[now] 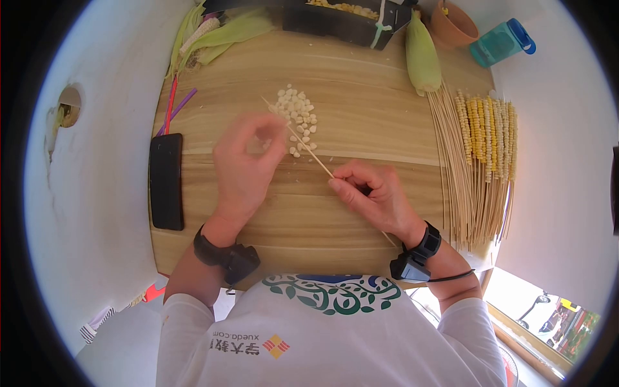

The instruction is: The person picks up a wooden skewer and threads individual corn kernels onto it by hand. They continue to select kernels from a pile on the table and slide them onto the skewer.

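My right hand (374, 193) is closed around a thin wooden skewer (312, 153), which slants up and left across the table. Its pointed end lies beyond my left hand, and its lower end emerges below my right palm. My left hand (246, 155) is blurred, with thumb and fingers curled together in a pinch beside the upper skewer. What sits between those fingertips is too smeared to make out. Loose pale corn kernels (298, 111) lie in a pile just past the skewer.
Bare skewers (448, 161) and skewers threaded with kernels (490, 135) line the right side. Behind are an unshucked corn ear (422, 55), a black box (335, 24), a clay pot (452, 24) and a blue bottle (500, 44). A black phone (166, 180) and corn husks (222, 40) lie left.
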Motion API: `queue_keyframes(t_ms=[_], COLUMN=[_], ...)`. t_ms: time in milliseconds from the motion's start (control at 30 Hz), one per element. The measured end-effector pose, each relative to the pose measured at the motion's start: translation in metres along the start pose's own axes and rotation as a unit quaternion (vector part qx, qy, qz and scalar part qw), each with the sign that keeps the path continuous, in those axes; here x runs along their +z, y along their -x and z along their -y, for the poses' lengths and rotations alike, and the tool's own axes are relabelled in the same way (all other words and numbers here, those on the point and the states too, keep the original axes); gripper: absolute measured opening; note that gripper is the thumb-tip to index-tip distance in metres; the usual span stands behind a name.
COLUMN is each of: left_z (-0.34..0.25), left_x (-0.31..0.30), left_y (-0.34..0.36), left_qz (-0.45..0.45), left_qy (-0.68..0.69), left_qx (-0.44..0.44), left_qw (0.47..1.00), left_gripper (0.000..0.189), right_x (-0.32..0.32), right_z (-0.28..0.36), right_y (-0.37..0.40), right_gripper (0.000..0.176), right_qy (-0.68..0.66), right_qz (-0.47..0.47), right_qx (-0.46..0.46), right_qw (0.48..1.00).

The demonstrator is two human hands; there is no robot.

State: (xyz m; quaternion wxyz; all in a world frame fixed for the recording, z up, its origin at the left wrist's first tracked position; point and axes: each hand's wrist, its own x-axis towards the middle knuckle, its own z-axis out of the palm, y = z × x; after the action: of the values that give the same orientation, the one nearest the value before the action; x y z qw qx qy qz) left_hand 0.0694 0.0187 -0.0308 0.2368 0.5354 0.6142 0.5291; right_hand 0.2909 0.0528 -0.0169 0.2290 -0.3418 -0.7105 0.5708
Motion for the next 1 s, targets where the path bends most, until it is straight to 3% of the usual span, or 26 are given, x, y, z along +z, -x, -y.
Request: queue_keyframes(t_ms=[167,300,467,1000], left_z=[-0.001,0.002,-0.007,-0.021], left_x=[0.001,0.006,0.008,0.02], left_y=[0.002,0.001,0.008,0.018], left_qz=[0.004,-0.03,0.057,0.106], left_qy=[0.013,0.031,0.057,0.058], left_qx=[-0.031,-0.008,-0.033,-0.021], left_qw=[0.999,0.999,0.996,0.992], left_gripper=[0.017,0.014,0.019,0.019], right_x=[0.0,0.001,0.003,0.003], right_z=[-0.002,-0.003,-0.006,-0.009], right_y=[0.001,0.001,0.001,0.0], right_gripper=[0.011,0.011,0.011,0.011], right_qy=[0.015,0.017,0.006,0.004], right_qz=[0.005,0.007,-0.004,-0.019], right_qx=[-0.012,-0.017,0.002,0.002], right_qw=[1.0,1.0,1.0,1.0])
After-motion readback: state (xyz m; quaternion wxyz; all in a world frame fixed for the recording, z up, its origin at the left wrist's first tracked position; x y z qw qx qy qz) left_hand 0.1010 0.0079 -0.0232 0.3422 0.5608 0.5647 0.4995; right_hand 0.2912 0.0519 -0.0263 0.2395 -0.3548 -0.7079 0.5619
